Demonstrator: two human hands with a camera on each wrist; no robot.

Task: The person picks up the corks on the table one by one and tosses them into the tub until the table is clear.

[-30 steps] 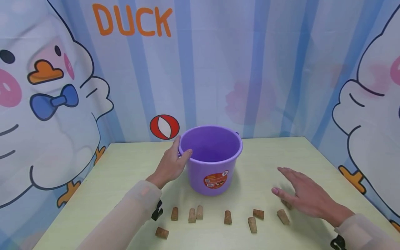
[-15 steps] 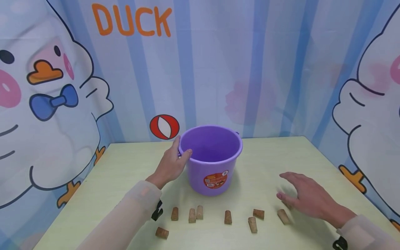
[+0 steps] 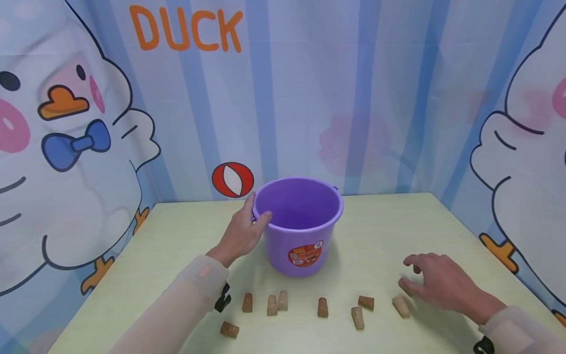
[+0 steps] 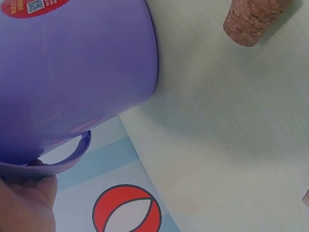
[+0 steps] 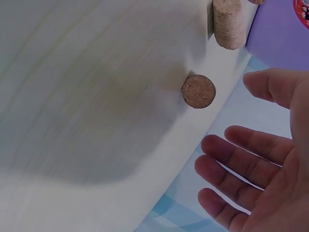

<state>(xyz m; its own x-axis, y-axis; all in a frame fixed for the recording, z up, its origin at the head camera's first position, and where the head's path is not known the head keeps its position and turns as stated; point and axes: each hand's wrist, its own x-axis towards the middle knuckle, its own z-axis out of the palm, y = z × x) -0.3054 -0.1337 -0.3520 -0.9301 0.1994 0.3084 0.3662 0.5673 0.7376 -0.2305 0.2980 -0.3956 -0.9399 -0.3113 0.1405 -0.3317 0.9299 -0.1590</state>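
A purple bucket (image 3: 298,237) with a red label stands upright at the middle of the table. My left hand (image 3: 239,235) grips its rim on the left side, thumb over the edge. In the left wrist view the fingers curl about the rim near a side loop. My right hand (image 3: 444,282) hovers at the right, fingers loosely bent and holding nothing. Beneath it, a cork (image 5: 199,91) shows end-on in the right wrist view, apart from the fingers; the hand mostly hides it from the head view. Another pale cork (image 3: 401,307) lies just left of that hand.
Several more corks lie in a loose row before the bucket, among them a tilted cork (image 3: 357,318), a brown cork (image 3: 323,308) and one at the front left, a dark cork (image 3: 229,330). A duck-print curtain (image 3: 300,98) surrounds the pale table (image 3: 190,221).
My right hand has drawn slightly right and lower, and its fingers have bent more over the cork beneath. The left hand and bucket stay where they were.
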